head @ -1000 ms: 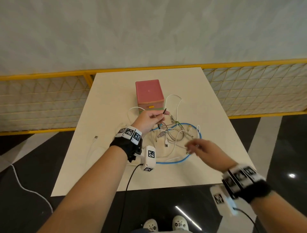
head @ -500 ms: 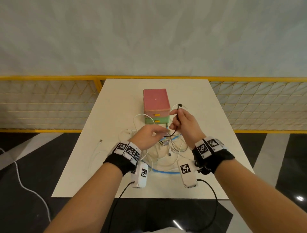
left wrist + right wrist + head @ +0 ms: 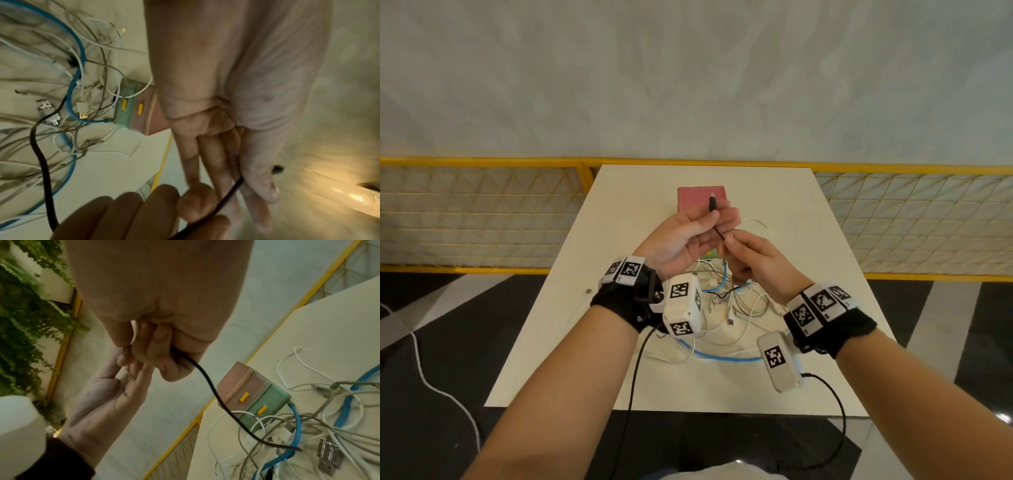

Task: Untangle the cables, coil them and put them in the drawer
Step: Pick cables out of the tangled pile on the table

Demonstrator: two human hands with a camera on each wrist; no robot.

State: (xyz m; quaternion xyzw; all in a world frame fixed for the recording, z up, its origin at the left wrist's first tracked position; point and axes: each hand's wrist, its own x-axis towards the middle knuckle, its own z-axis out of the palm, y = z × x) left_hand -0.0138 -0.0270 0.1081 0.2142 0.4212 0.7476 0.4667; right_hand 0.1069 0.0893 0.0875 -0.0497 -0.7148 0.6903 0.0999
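Note:
A thin black cable (image 3: pixel 717 231) rises from a tangle of white, grey and blue cables (image 3: pixel 732 303) on the cream table (image 3: pixel 808 240). My left hand (image 3: pixel 710 219), palm up, pinches it just below its plug between thumb and fingers (image 3: pixel 257 186). My right hand (image 3: pixel 727 240) pinches the same cable a little lower, fingers (image 3: pixel 148 353) curled round it. The rest of the black cable (image 3: pixel 216 391) hangs down into the tangle. Behind my hands stands the small drawer unit (image 3: pixel 695 198), pink above and green below, with both drawers (image 3: pixel 255 402) closed.
A separate white cable (image 3: pixel 585 298) lies at the table's left edge. A blue cable (image 3: pixel 722 358) loops round the near side of the tangle. A yellow mesh fence (image 3: pixel 482 222) runs behind the table. Black cords from my wrist cameras hang over the near edge.
Both hands rose above the tangle. My left hand left the pile and took the black cable's plug end, and my right hand shifted lower along the cable.

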